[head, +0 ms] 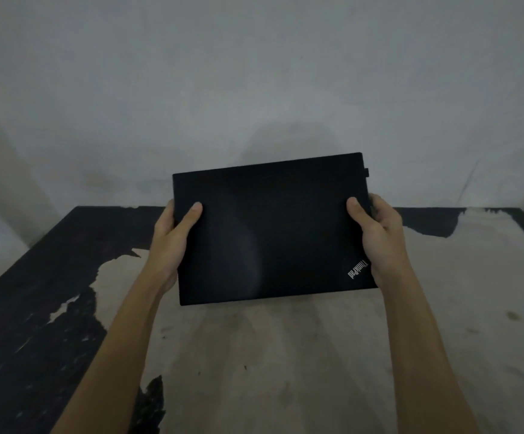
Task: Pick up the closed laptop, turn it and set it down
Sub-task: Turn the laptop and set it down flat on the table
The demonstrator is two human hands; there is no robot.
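The closed black laptop [273,230] hangs in the air above the table, its lid facing me and slightly tilted, with a small logo at the lower right corner. My left hand [173,242] grips its left edge, thumb on the lid and fingers behind. On the opposite edge my right hand [379,239] holds it the same way. A small plug sticks out at the laptop's upper right corner.
Below the laptop is a worn table [285,355], pale where its black coating has peeled, still black along the left side [19,324]. A bare grey wall [254,73] rises just behind the table's far edge.
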